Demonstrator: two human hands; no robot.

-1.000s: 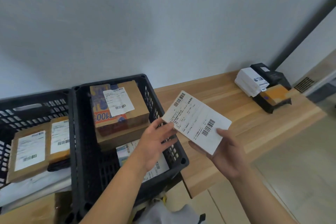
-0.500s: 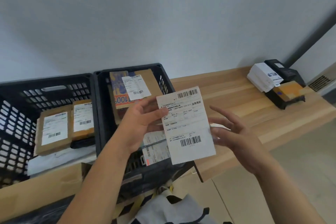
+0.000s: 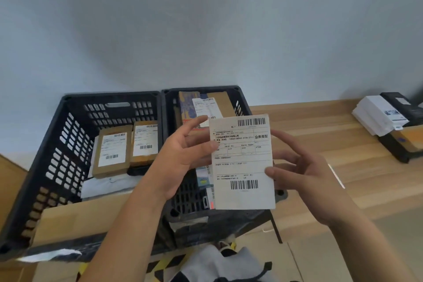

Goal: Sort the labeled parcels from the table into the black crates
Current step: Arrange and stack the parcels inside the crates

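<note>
I hold a white shipping label (image 3: 242, 162) upright in front of me, with barcodes at its top and bottom. My left hand (image 3: 183, 155) pinches its left edge between thumb and fingers. My right hand (image 3: 302, 174) pinches its right edge, thumb on the front and fingers behind. Behind the label stand two black crates side by side. The left crate (image 3: 68, 135) holds two brown labeled parcels (image 3: 112, 151) and a white mailer. The right crate (image 3: 238, 103) holds a labeled brown box (image 3: 219, 103) and more parcels, partly hidden by my hands.
A wooden table (image 3: 320, 126) runs to the right of the crates. At its far right sit a stack of white boxes (image 3: 380, 114) and a black label printer (image 3: 402, 144). A cardboard box (image 3: 75, 220) stands in front of the left crate.
The view swung left, showing more of the left crate. My right hand came back onto the label's right edge. The label now stands upright and closer to me.
</note>
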